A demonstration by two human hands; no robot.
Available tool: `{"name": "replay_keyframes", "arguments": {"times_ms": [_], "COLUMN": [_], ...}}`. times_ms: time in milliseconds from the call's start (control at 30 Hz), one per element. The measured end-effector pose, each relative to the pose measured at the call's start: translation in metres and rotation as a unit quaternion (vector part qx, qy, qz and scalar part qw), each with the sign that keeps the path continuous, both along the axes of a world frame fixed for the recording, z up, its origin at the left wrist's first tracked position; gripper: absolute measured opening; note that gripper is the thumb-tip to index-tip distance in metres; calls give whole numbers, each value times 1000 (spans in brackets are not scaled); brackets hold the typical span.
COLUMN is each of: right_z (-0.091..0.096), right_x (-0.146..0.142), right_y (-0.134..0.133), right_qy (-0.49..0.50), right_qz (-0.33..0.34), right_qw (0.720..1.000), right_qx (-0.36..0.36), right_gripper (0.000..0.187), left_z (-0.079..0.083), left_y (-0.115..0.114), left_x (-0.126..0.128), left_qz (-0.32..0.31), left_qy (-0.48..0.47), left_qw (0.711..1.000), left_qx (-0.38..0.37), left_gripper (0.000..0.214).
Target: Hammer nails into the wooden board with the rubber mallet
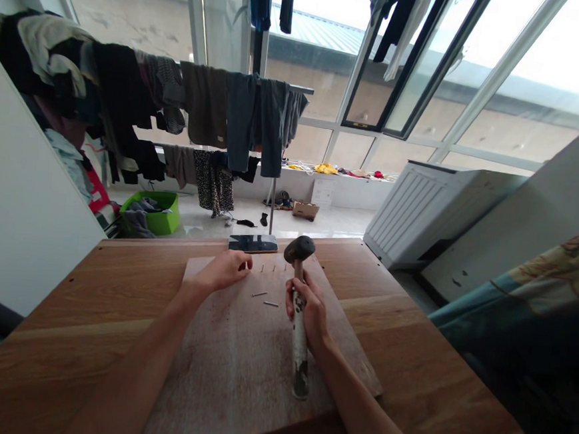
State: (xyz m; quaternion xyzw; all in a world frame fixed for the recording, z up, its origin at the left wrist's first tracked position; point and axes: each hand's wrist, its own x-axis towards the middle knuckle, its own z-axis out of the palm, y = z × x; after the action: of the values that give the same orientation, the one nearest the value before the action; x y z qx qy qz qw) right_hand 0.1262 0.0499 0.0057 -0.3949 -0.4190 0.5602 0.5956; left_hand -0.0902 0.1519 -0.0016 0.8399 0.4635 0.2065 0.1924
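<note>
My right hand (308, 309) is closed round the handle of a hammer (299, 271), whose dark head points up and away from me above a worn wooden board (238, 360). My left hand (225, 269) rests on the far left part of the board, fingers curled together in a pinch at a small nail that I can barely make out. A short row of nails (273, 268) stands upright in the board just right of that hand. Two loose nails (266, 299) lie flat between my hands.
The board lies on a brown wooden table (85, 321). A phone (253, 243) lies at the table's far edge. Beyond stand a clothes rack with hanging laundry (227, 118), a green basket (157, 210) and a white appliance (420, 207).
</note>
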Motion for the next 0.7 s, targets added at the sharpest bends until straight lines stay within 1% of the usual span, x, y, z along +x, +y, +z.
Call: {"name": "replay_keyframes", "arguments": {"times_ms": [133,333,400,500,533,600,667,700], "right_z": [1,-4,-6,-7,-8,-7,-3,-1], "right_x": [1,1,0,-4,-5,-8,-10,-12], "right_y": [-1,2,2,1,0,1,3,5], "right_qy": [-7,-1,2,-2,-9,-41,-83,-101], "right_qz": [4,25,41,68,75,80,76,76], "right_qw": [1000,1000,999,998,997,996,993,991], "right_qx": [3,7,7,6,8,16,27,32], "right_gripper": [19,11,13,21,23,20,16,17], "left_z": [-2,-1,-3,-7,-7,-8,-9,-9], "left_y": [1,0,0,1,2,2,3,3], "left_x": [1,6,8,8,7,4,2,1], "left_qz": [7,0,-7,-14,-15,-14,-9,-4], "left_qy": [3,-4,-21,-71,-84,-98,-100,-101], "left_qw": [1000,1000,1000,997,995,993,993,994], "left_qx": [16,28,13,-33,-47,-61,-55,-48], "left_gripper": [9,12,11,12,14,17,18,19]}}
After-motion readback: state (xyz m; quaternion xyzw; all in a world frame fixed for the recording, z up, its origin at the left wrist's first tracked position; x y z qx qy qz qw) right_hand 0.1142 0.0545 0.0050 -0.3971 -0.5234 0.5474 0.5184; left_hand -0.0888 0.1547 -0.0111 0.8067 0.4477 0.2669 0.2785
